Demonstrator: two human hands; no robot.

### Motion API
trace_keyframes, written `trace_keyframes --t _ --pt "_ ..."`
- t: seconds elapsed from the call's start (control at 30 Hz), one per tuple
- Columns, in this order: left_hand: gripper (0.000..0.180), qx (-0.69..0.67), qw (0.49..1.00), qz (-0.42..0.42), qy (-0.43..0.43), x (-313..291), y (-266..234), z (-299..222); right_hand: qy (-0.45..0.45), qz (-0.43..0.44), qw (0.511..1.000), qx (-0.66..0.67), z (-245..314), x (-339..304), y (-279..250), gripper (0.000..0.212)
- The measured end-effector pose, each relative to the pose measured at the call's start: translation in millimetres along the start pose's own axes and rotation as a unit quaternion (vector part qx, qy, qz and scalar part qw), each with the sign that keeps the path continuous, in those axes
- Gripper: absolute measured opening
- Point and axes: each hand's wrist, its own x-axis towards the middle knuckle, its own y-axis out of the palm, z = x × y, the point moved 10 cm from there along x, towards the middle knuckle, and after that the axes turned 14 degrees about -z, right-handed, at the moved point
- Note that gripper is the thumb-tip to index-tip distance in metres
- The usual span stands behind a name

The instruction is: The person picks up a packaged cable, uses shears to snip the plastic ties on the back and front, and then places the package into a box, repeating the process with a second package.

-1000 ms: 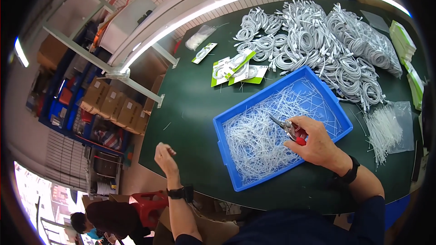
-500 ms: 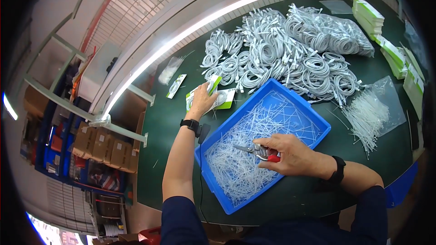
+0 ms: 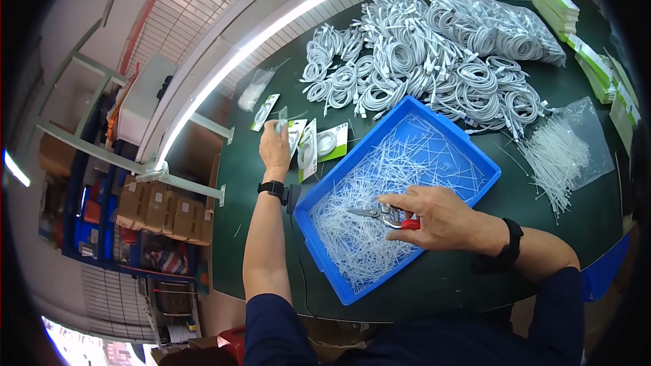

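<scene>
The right hand [image 3: 444, 217] clasps snips [image 3: 409, 224] over the tray [image 3: 444, 133]; the left hand [image 3: 275, 154] is beside cards [image 3: 309, 152] on the counter [image 3: 441, 291], its grip unclear. Best keep the blades [image 3: 364, 213] away from it.

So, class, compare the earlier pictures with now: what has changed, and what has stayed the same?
The left hand, empty at first, has moved forward from left of the blue tray to the carded cables. Those have shifted in their pile, and it seems to have gripped one, though this is hard to see. The right hand still holds the red-handled cutters over the tray; the grey cable heap stayed put.
</scene>
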Motion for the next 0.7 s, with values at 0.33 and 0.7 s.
trace_keyframes --t 0.33,0.7 --pt "0.030 -0.573 0.696 -0.113 -0.419 -82 -134 25 0.024 0.003 1.000 0.008 8 -6 -5 0.066" --pt "0.040 -0.583 0.679 0.050 -0.443 -239 -153 -90 -0.062 0.011 0.998 0.003 43 -7 0 0.067"
